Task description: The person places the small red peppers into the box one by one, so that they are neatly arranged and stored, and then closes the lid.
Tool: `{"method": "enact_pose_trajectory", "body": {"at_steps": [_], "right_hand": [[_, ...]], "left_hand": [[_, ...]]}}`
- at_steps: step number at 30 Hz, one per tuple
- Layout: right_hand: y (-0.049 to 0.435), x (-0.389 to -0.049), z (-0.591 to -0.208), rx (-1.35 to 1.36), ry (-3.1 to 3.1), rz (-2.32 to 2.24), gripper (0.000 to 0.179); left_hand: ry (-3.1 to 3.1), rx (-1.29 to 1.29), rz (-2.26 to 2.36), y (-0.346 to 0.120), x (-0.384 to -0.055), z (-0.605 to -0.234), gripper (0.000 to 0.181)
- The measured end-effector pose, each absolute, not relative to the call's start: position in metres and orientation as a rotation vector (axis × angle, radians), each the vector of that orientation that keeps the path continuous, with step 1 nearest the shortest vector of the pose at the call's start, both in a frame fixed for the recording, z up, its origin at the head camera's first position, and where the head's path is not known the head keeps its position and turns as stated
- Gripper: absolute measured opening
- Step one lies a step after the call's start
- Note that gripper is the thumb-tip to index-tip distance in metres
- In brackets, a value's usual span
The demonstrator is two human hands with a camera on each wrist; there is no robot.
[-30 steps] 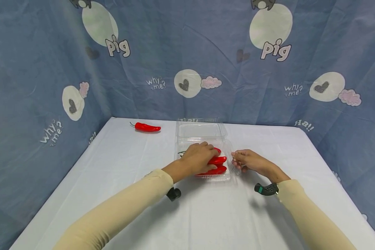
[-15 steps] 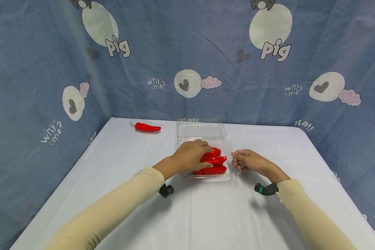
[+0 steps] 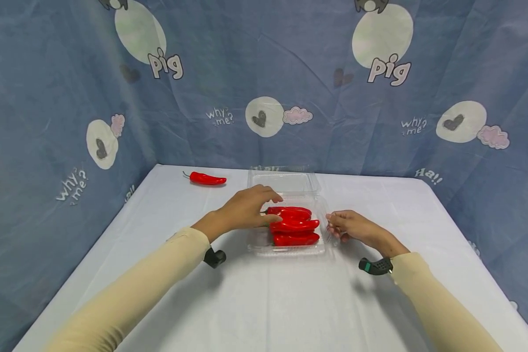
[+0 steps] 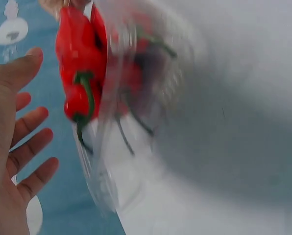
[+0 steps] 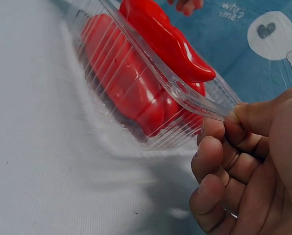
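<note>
A clear plastic clamshell container (image 3: 286,253) stands mid-table in the head view with its hinged lid (image 3: 283,183) lying back. Inside it several red chili peppers (image 3: 296,225) are heaped, their green stems (image 4: 87,93) showing in the left wrist view. My left hand (image 3: 242,208) hovers over the container's left side, thumb and fingers spread, holding nothing. In the left wrist view those fingers (image 4: 36,122) are apart from the peppers. My right hand (image 3: 356,230) pinches the container's right rim between thumb and forefinger, its other fingers curled below, as the right wrist view shows.
One more red chili pepper (image 3: 207,179) lies by itself at the back left of the white-covered table (image 3: 299,303). A blue printed curtain (image 3: 229,58) hangs behind the table and along its sides.
My left hand has drawn back leftward off the peppers, its fingers spreading and more of the peppers coming into sight. The right hand keeps its pinch on the rim.
</note>
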State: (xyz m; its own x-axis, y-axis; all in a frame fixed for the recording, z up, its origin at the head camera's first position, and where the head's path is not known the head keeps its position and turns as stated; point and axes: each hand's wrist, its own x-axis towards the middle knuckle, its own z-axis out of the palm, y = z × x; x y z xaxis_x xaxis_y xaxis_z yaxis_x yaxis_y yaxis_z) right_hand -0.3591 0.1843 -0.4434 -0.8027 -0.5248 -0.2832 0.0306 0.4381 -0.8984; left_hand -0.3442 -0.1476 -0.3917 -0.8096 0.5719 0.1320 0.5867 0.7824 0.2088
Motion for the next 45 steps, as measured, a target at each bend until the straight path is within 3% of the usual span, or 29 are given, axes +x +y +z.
{"method": "enact_pose_trajectory", "body": {"at_steps": [19,45], "right_hand": [[0.185,-0.361,-0.443,-0.405,2.158,-1.357,0.033],[0.188,-0.364,-0.444,-0.406,2.165,-1.329,0.033]], "left_hand": [[-2.958,-0.690,-0.486,-0.240,-0.385,-0.396,0.055],[-3.028,-0.491,-0.523,-0.287,-0.428,-0.405,0.059]]}}
